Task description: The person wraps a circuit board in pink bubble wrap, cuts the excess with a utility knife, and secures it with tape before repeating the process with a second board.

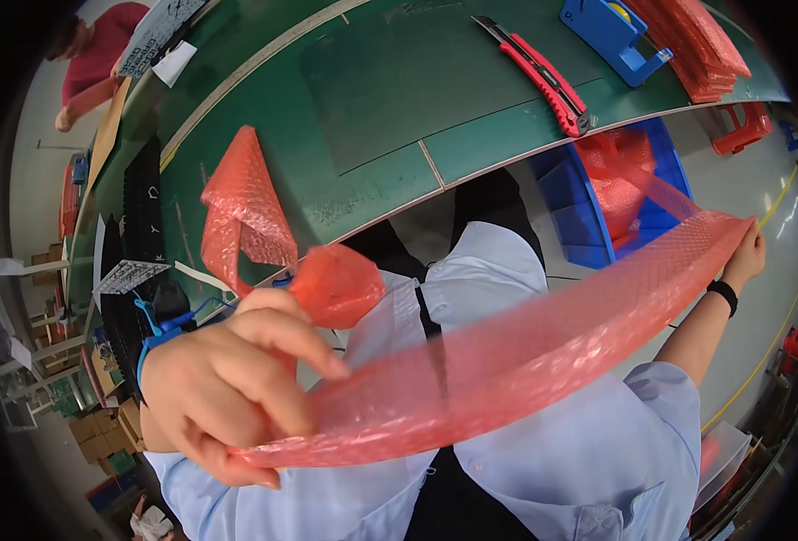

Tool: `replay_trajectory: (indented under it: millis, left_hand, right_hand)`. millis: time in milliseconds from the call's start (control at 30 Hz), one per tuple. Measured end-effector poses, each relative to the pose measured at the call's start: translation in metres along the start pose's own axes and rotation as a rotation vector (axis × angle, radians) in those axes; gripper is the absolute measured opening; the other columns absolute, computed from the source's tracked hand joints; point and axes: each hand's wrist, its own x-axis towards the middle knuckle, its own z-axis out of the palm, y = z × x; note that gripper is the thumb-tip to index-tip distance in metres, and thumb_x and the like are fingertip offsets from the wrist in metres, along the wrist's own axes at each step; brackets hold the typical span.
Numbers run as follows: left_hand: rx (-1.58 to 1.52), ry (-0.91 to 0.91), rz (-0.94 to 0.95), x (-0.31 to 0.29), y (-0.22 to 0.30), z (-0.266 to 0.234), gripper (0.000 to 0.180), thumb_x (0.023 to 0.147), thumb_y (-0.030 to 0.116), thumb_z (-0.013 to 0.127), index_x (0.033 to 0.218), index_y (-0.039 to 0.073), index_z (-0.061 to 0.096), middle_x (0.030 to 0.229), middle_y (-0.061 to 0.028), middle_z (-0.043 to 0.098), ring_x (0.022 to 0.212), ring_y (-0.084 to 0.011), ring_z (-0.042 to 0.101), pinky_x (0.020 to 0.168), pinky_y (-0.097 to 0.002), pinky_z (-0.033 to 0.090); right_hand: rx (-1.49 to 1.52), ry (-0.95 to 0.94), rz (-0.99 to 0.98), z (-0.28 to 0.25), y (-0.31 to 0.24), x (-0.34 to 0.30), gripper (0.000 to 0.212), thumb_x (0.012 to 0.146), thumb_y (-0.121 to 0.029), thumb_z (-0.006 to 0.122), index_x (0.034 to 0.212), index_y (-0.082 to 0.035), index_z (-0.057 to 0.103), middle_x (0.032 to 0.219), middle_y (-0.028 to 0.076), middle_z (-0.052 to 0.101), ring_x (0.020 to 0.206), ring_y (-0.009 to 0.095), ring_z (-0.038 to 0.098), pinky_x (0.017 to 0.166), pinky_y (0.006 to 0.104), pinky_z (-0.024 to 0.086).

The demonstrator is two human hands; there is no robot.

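A long strip of red bubble wrap (pixel 516 370) is stretched across in front of my body. My left hand (pixel 237 388) is closed on its left end, thumb underneath and the other fingers bent above. At the far right, my right hand (pixel 746 257) grips the opposite end, its fingers partly hidden by the wrap. A folded red bubble wrap piece (pixel 250 203) lies on the green table (pixel 363 180) beyond my left hand. Another crumpled red piece (pixel 338 287) sits at the table's edge, close to my left fingers.
A red utility knife (pixel 543 77), a blue tape dispenser (pixel 617 41) and a stack of red bubble wrap (pixel 692 45) lie on the table. Below its edge, a blue bin (pixel 568 212) holds more wrap. A red stool (pixel 742 131) stands at right. Another person (pixel 101 59) is at far left.
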Motion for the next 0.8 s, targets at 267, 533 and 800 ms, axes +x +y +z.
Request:
replay_trajectory:
  millis: [267, 533, 800]
  left_hand:
    - [-0.285, 0.142, -0.278, -0.037, -0.009, -0.027, 0.033, 0.075, 0.011, 0.081, 0.065, 0.009, 0.051, 0.070, -0.0035, 0.057, 0.059, -0.0201, 0.052, 0.062, -0.0304, 0.038]
    - [0.378, 0.615, -0.507, 0.009, -0.015, -0.030, 0.022, 0.085, 0.012, 0.074, 0.075, 0.003, 0.057, 0.070, 0.0036, 0.055, 0.064, -0.0068, 0.047, 0.058, -0.0236, 0.040]
    - [-0.086, 0.236, -0.460, 0.076, -0.031, -0.005, 0.020, 0.086, 0.009, 0.074, 0.092, 0.000, 0.057, 0.079, 0.0043, 0.057, 0.071, -0.0022, 0.050, 0.062, -0.0197, 0.040]
  right_hand:
    - [-0.242, -0.036, -0.047, 0.022, 0.002, -0.004, 0.049, 0.090, -0.050, 0.064, 0.092, -0.003, 0.075, 0.084, 0.004, 0.073, 0.079, 0.013, 0.065, 0.076, 0.0294, 0.050]
    - [-0.166, -0.642, -0.226, 0.025, -0.109, -0.060, 0.063, 0.092, -0.047, 0.063, 0.137, -0.005, 0.052, 0.137, 0.011, 0.055, 0.127, 0.025, 0.050, 0.107, 0.0365, 0.038]
    - [0.430, -1.596, -0.391, 0.081, -0.349, -0.249, 0.048, 0.076, -0.033, 0.081, 0.108, -0.002, 0.063, 0.088, 0.011, 0.070, 0.084, 0.017, 0.068, 0.072, 0.0307, 0.052]
